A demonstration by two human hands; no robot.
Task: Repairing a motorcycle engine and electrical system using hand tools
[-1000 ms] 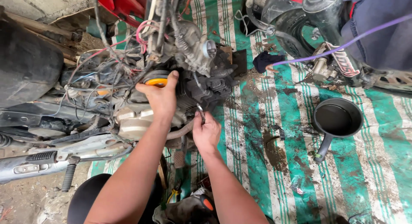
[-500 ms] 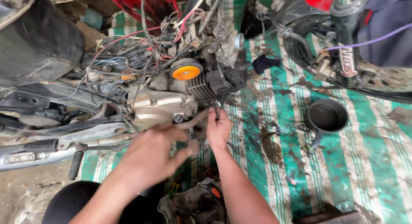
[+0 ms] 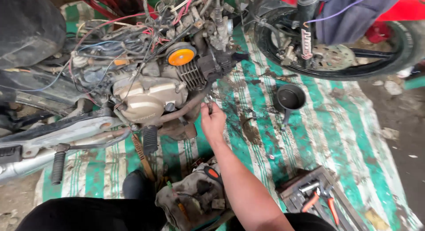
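Observation:
A stripped motorcycle lies on its side, its tan engine case and finned cylinder exposed, with an orange round cap above. My right hand reaches to the exhaust pipe just under the cylinder, fingers pinched on a small dark tool or bolt there. My left hand is out of view.
A green and white striped mat lies under everything. A black funnel sits on it to the right, near the front wheel. A tool tray with orange pliers is at lower right; a dirty tool bag lies by my knees.
My left hand left the orange cap, swept down across the engine and dropped out of view. The camera moved back. My right hand stayed at the pipe.

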